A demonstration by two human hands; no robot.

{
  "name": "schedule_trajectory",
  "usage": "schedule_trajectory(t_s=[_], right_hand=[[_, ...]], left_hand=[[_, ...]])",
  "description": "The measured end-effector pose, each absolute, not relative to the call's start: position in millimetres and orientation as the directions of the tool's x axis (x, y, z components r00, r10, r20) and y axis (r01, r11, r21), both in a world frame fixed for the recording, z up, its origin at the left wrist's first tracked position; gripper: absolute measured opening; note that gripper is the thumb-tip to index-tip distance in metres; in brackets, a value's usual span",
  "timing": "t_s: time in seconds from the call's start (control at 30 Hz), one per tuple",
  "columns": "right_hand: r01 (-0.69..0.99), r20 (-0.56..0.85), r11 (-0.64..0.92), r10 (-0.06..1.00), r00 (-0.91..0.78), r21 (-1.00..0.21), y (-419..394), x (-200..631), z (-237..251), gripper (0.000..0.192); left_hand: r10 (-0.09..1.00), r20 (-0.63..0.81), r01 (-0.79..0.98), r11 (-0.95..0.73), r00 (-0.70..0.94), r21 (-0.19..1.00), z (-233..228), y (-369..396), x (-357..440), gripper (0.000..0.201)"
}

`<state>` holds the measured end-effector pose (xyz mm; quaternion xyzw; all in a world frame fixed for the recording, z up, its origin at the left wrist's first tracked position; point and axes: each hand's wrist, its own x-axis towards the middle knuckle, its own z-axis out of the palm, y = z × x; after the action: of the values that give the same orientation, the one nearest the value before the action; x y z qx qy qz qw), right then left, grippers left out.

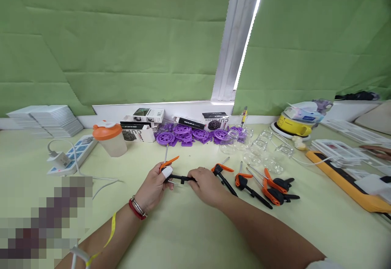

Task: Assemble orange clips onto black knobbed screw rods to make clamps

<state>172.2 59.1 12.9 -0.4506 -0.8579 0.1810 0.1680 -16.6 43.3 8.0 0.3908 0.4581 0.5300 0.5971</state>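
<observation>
My left hand (154, 187) grips a small bar clamp (171, 170) by its orange trigger end; a white cot covers the fingertip, and the clamp's metal rod sticks up toward the back. My right hand (205, 184) pinches the clamp's black jaw end (182, 178) just above the pale green table (189, 236). Right of my right hand lie several more orange-and-black bar clamps (262, 185) in a loose row.
Purple plastic wheels (189, 134) and cup-holder boxes (143, 124) line the back. An orange-lidded shaker cup (110, 137), a power strip (71, 155) with cable, clear glass pieces (262, 151), a yellow device (293, 125) and an orange tray (345, 181) surround the work spot. Another person's hand (377, 151) shows at the right edge.
</observation>
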Motion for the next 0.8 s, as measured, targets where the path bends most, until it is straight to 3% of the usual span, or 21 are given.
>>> schedule_trajectory(t_s=[0.33,0.47,0.8], right_hand=[[0.684,0.094,0.491,0.842,-0.531,-0.539,56.4,170.4,4.9,0.017],[0.689,0.106,0.5,0.841,-0.53,-0.525,55.3,170.4,5.8,0.017],[0.703,0.138,0.516,0.842,-0.522,-0.49,56.4,170.0,-0.6,0.018]], left_hand=[[0.993,-0.092,-0.227,0.106,0.073,0.968,8.9,38.7,-15.0,0.04],[0.992,-0.1,-0.178,0.112,0.072,0.978,8.3,38.8,-17.3,0.05],[0.987,-0.109,-0.14,0.125,0.115,0.982,7.1,39.3,-19.5,0.044]])
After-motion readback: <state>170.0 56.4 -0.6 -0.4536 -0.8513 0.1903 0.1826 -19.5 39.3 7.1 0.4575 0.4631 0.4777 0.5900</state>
